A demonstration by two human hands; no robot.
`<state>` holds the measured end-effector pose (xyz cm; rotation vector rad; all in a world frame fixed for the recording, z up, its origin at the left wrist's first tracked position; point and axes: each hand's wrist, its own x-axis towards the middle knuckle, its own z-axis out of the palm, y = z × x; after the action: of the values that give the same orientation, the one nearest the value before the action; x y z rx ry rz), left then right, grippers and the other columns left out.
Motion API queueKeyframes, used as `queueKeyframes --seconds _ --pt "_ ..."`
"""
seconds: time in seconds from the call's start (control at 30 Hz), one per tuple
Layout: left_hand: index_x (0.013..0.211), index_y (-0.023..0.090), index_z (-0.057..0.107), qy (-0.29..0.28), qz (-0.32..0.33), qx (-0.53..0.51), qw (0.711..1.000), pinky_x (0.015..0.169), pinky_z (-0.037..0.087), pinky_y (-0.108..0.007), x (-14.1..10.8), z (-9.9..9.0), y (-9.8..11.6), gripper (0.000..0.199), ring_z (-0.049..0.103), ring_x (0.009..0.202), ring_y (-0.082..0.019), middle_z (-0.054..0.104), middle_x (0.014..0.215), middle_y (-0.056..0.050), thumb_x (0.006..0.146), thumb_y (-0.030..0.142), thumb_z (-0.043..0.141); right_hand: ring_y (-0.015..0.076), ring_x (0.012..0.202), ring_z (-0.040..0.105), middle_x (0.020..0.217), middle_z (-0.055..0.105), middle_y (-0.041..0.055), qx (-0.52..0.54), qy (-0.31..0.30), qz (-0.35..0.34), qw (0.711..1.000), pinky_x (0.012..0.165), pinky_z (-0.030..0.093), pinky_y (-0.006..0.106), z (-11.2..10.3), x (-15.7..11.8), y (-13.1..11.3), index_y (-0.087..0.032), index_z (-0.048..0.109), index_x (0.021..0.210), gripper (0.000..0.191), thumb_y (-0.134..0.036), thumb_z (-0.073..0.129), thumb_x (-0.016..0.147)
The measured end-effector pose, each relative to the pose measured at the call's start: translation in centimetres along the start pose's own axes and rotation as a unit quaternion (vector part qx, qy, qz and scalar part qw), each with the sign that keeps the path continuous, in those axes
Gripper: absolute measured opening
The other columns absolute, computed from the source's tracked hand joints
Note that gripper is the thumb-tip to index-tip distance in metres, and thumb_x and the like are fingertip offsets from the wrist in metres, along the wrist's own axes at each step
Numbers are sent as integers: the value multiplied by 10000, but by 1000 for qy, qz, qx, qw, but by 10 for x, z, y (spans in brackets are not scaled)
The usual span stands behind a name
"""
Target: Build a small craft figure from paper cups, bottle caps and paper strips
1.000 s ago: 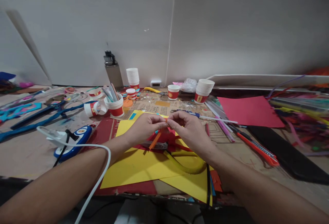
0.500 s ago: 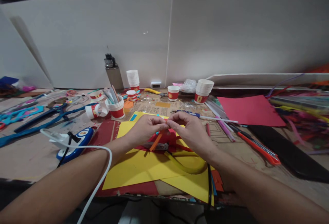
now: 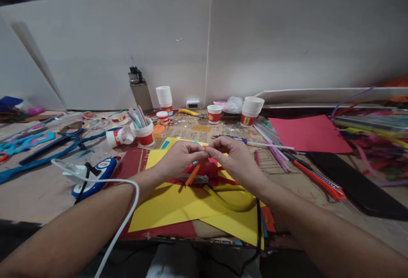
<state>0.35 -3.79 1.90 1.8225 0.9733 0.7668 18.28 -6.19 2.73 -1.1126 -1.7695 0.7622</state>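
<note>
My left hand [image 3: 185, 154] and my right hand [image 3: 231, 154] meet at their fingertips above the yellow paper, both closed in a pinch. Between the fingers is the top end of a narrow orange paper strip [image 3: 194, 173], partly hidden; its lower part hangs below my left thumb. Under the hands lie scissors with a yellow handle [image 3: 237, 203], their metal blades pointing left over red paper [image 3: 213, 175]. Sheets of yellow paper [image 3: 165, 208] spread beneath. A small light-blue piece shows behind my left fingers.
Left are a cup of sticks [image 3: 143, 135], a blue power strip [image 3: 95, 176] and a white cable [image 3: 135, 197] crossing my left forearm. Right lie a red utility knife [image 3: 318, 180], a black slab [image 3: 357, 188] and pink-red paper [image 3: 310, 133]. Stacked paper cups [image 3: 251, 112] stand behind.
Both hands stay pinched together in nearly the same place. The lower end of the orange strip has shifted slightly and looks more parted. The view has moved a little.
</note>
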Motion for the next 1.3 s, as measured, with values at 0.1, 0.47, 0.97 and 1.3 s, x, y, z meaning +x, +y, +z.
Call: queueKeyframes --seconds 0.1,0.47,0.97,1.3 --pt "777 168 738 6 -1 -9 1000 718 427 -247 1 0 -2 274 596 707 -134 715 747 -12 810 416 624 144 713 615 778 698 33 -9 10 -5 1000 679 463 279 0 0 0 -171 663 791 120 -275 613 822" --pt "744 160 733 11 -9 -46 999 711 428 -241 0 0 2 297 600 686 -126 724 736 -31 816 431 634 132 711 589 773 665 14 85 -26 13 996 685 457 273 1 2 1 -169 644 867 190 -347 577 855" --pt "790 168 736 14 7 -16 1000 728 461 -246 -1 0 2 298 637 727 -130 739 779 -36 841 430 605 136 716 601 775 681 19 73 -11 13 997 688 451 277 3 0 0 -165 659 807 136 -300 644 806" --pt "782 176 737 16 1 -5 1000 771 463 -277 2 1 -4 260 642 747 -143 739 793 -28 796 417 642 124 673 558 724 639 7 32 41 0 999 643 424 268 -2 2 3 -158 642 780 136 -280 607 829"
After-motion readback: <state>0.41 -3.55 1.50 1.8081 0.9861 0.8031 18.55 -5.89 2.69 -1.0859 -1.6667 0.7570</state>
